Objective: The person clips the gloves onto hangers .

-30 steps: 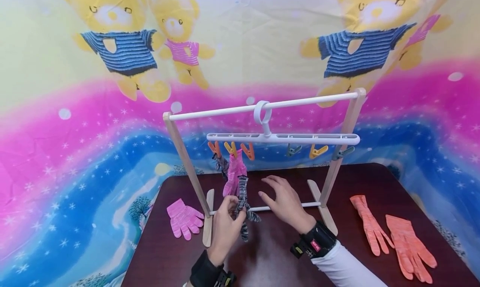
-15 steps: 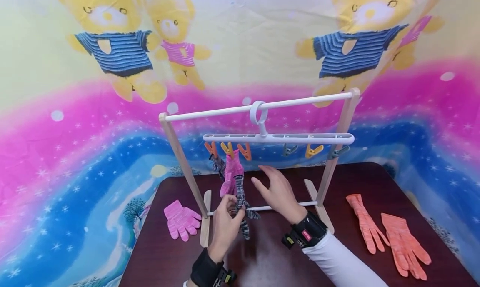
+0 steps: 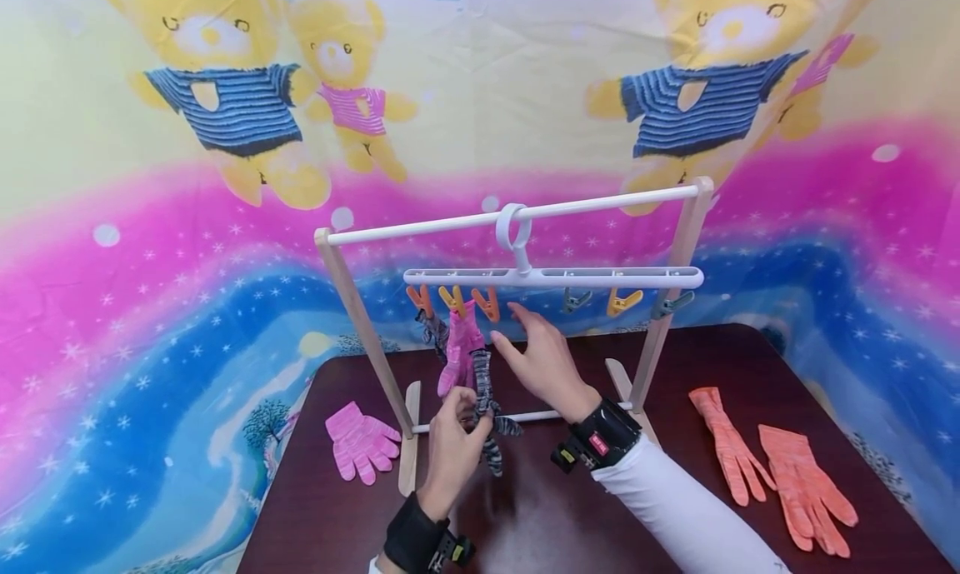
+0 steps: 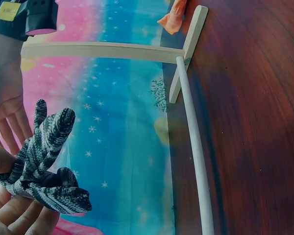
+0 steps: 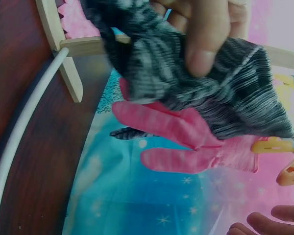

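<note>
In the head view my left hand (image 3: pixel 453 441) pinches a black-and-grey striped knit glove (image 3: pixel 483 378) between thumb and fingers, below the hanger. The same glove (image 4: pixel 46 147) shows its fingers bent outward in the left wrist view. My right hand (image 3: pixel 543 361) is raised with fingers apart, its fingertips close to an orange clip (image 3: pixel 486 304), and holds nothing. Behind the held glove, a pink glove (image 3: pixel 459 353) hangs from a yellow clip (image 3: pixel 452 300). Another striped glove (image 3: pixel 433 332) hangs from the leftmost orange clip (image 3: pixel 420 299), partly hidden by the pink one.
The white hanger (image 3: pixel 600 277) hooks over the rod (image 3: pixel 420 226) of a wooden-legged stand. Two blue-grey clips (image 3: pixel 576 301) and a yellow clip (image 3: pixel 624 302) dangle at its right. On the table (image 3: pixel 555 507) lie a pink glove (image 3: pixel 362 442) at left and two orange gloves (image 3: pixel 806 486) at right.
My right hand has risen and moved left, nearer the orange clip. My left hand keeps its pinch on the striped glove, almost in place. The whole head view has shifted slightly.
</note>
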Demonstrator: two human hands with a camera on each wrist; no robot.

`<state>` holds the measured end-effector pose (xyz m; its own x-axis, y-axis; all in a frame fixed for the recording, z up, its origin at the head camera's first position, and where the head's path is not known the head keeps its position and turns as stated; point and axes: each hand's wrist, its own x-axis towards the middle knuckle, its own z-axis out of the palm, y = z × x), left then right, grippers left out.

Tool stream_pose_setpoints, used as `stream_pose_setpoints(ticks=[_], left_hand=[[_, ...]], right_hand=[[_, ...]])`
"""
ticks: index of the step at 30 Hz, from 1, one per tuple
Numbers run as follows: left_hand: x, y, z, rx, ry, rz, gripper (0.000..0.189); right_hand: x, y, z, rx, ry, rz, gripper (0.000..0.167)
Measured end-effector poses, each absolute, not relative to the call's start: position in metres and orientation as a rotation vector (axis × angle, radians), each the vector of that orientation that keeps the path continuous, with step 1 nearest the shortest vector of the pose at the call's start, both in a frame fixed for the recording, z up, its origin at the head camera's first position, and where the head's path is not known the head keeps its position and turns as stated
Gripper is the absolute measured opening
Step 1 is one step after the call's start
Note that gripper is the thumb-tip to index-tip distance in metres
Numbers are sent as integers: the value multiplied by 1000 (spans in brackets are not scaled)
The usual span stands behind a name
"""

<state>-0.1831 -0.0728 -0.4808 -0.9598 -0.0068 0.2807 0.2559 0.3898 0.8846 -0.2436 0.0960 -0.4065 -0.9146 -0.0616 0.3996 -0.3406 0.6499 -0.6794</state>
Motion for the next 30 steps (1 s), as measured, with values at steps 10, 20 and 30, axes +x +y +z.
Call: stream_pose_setpoints(ticks=[10,20,30], left_hand=[[-185,-71,-481,-212,-2423,-1636,19],[-185,-72,-480,-242,-2415,-1596,18],[-185,-73,-479,-239,-2422,-1597,17]], right_hand=[[-255,86,-394,324,-2503,1111,59],[-261,78,-381,341,-2472,1071,42],[-267,71,-371,343,-2446,1080,27]])
